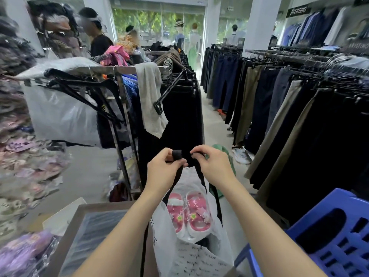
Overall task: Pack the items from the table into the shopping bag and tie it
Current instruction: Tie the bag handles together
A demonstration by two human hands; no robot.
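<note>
Head view, the only one here: both hands are up in the middle of the frame, just below centre, each pinching a black handle strap of the shopping bag [199, 254]. The left hand [163, 168] has its fingers [169, 154] closed round the left strap [177, 155], which loops over the top of the fingers and runs down from the hand toward the bag. The right hand [214, 166] has its fingers [196, 151] closed on the right strap [200, 176], with the strap end tucked under the fingertips and the rest trailing down along the bag's right edge. The two straps sit close together but there's a small gap between the hands, and I can't see any knot.

The bag hangs below the hands, in the lower middle of the frame, white plastic with small printed lettering, mouth open. Inside it, near the top, sits a pair of pink sandals [189, 212] in clear wrap, side by side, well under the fingers and not touching them. Something dark lies lower in the bag, can't tell what.

Lower left there's the surface [95, 232], a framed top with a shiny plastic-covered panel, right beside the bag. Lower right is a blue plastic stool [329, 236]. A rack of dark trousers [299, 116] fills the right side, and a clothes rail [119, 68] with hangers stands in the upper middle.
</note>
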